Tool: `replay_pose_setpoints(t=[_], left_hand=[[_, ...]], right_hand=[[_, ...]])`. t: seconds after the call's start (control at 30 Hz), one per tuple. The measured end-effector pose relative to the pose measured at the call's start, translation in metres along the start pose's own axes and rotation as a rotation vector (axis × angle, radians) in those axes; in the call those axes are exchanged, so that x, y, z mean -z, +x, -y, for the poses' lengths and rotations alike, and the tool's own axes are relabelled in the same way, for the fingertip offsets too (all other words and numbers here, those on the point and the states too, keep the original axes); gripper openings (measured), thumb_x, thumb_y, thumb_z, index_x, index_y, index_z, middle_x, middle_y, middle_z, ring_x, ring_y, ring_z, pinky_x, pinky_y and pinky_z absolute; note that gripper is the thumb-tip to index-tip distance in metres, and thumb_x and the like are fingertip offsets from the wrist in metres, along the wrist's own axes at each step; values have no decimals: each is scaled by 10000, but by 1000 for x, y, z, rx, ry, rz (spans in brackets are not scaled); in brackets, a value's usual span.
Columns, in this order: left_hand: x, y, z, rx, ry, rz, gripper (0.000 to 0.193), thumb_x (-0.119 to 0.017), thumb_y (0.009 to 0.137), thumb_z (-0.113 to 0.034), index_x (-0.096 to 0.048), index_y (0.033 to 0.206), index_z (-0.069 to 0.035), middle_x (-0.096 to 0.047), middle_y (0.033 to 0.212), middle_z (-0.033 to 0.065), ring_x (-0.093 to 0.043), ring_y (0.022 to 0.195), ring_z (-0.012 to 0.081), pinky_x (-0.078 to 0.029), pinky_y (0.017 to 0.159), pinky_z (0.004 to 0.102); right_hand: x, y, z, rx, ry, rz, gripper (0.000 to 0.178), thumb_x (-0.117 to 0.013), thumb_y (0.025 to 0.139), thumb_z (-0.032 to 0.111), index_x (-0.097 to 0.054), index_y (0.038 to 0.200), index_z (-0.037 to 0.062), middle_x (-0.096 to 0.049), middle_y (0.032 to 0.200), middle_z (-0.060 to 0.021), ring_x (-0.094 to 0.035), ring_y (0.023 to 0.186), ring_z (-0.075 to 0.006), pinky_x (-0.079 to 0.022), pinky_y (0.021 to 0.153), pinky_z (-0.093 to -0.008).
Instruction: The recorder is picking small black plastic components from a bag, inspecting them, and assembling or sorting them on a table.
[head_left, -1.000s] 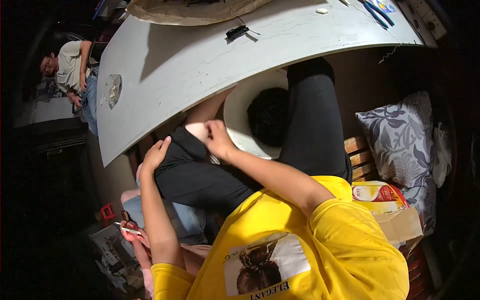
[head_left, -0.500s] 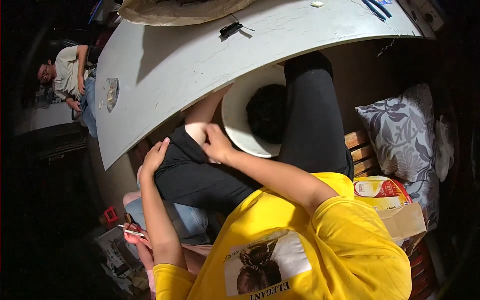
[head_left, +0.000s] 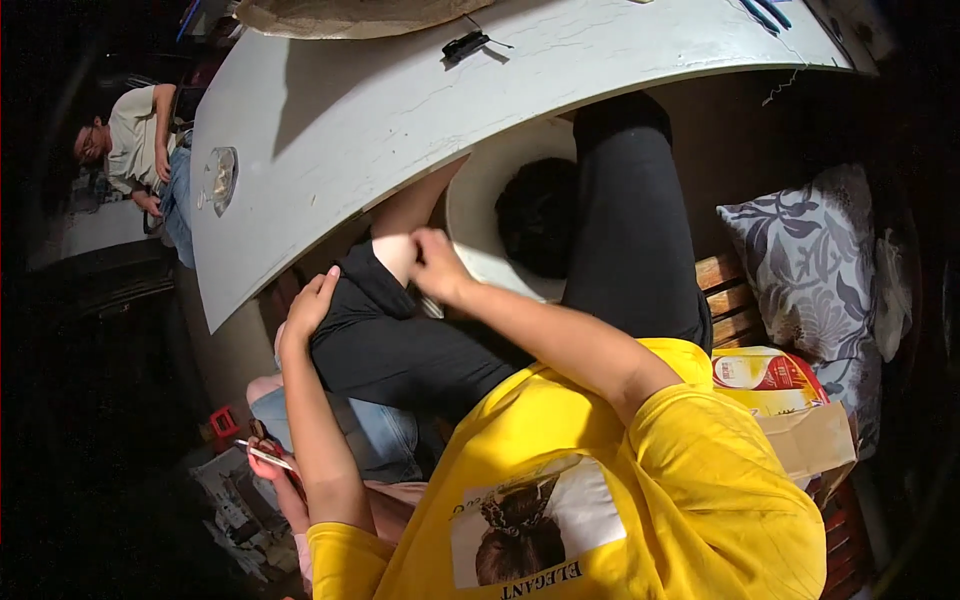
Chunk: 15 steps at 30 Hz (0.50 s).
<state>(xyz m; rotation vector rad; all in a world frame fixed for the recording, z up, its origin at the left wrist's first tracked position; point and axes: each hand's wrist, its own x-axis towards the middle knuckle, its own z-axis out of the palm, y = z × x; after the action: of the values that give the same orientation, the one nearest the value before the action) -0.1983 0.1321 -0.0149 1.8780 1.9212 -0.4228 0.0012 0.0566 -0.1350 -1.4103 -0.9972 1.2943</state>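
My left hand lies flat on the black trousers over my left thigh, fingers stretched out and holding nothing. The cloth on that leg is pulled up, so the bare knee shows. Beside the knee hovers my right hand, its fingers curled and partly smeared by motion; whether anything is in them I cannot make out. A small pale strip shows just below it. Between my legs stands a white bucket with a dark mass inside, partly hidden by my right leg.
A white table curves ahead, bearing a small black device, blue-handled pliers and a clear dish. At right are a patterned cushion and a cardboard box. One person sits far left; another's hand holds a slim object near my left arm.
My right hand has shifted slightly up and right, lifting off the knee's inner side. My left hand stays on the thigh. The view has tilted a little.
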Motion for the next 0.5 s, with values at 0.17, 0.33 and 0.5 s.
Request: replay_pose_setpoints(t=[0.17,0.33,0.5], left_hand=[[1,-4,2,8,1,-16,634,-341,858,-602,-573,1031,-39,-566,1054,246,-508,1059,380,-381,887,369],[6,-10,-14,25,9,-27,630,-344,858,-596,-570,1033,-35,-561,1068,245,-504,1067,375,-381,886,369],[15,-21,-25,76,77,-35,679,-331,833,-634,-572,1075,-47,-564,1104,225,-496,1089,370,-386,901,387]], right_hand=[[-14,-72,27,227,-129,379,372,-568,693,124,-494,1026,-25,-453,1117,-205,-462,1049,-385,-402,905,-396],[3,-67,21,291,-186,333,336,-544,713,115,-534,1028,-3,-480,1109,-191,-475,1053,-356,-403,898,-386],[33,-67,14,138,-256,507,321,-543,717,118,-573,1028,42,-561,1029,-178,-515,1018,-343,-417,872,-386]])
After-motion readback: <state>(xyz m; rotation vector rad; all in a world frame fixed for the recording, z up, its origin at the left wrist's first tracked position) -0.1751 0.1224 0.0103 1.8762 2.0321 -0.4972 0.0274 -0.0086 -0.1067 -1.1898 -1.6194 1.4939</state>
